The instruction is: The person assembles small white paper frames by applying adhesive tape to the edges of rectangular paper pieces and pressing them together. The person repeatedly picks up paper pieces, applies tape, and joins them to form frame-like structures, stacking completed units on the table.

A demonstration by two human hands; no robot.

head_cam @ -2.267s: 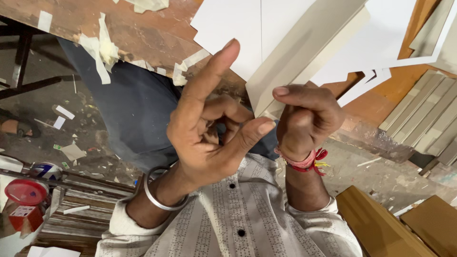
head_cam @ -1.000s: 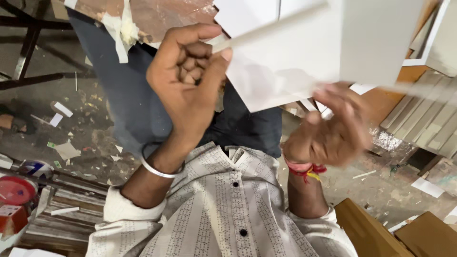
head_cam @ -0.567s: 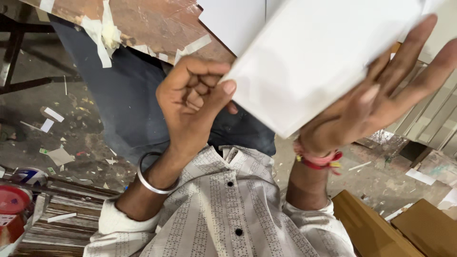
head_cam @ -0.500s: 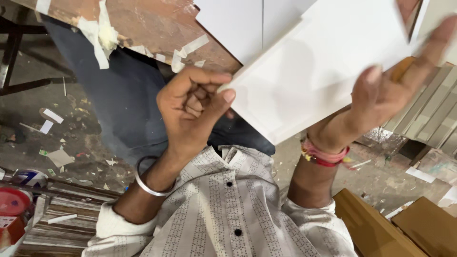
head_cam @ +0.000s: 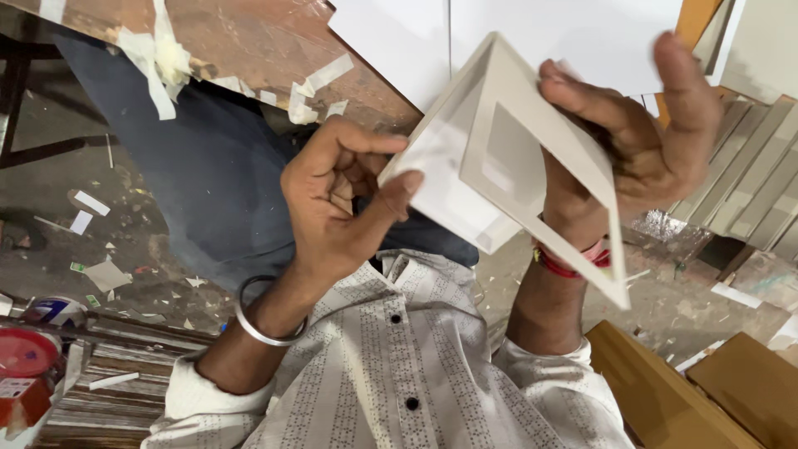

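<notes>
- Since the frame half a second before, the white card mount (head_cam: 532,158) had swung round: earlier it showed a broad blank face, now its cut-out window faced the camera and it stood folded open like a tent.
- Right hand (head_cam: 640,133) had curled over the mount's upper edge, fingers hooked across the front, thumb up behind, gripping the windowed leaf firmly.
- Left hand (head_cam: 341,199) was half-closed, thumb pressed against the lower left corner of the backing leaf, fingers bunched behind it.
- So the mount sat between both hands, held up in front of the chest, tilted, its long lower point reaching down past the right wrist.
- A red thread band (head_cam: 573,262) circled the right wrist; a steel bangle (head_cam: 258,320) hung on the left forearm.
- Below, the white patterned shirt (head_cam: 407,357) with dark buttons filled the bottom of the view.
- Beyond the hands, a brown worktop (head_cam: 249,41) carried scraps of masking tape (head_cam: 158,58), with large white sheets (head_cam: 399,41) lying on it.
- Far left, a red tub (head_cam: 25,357) stood near the floor litter.
</notes>
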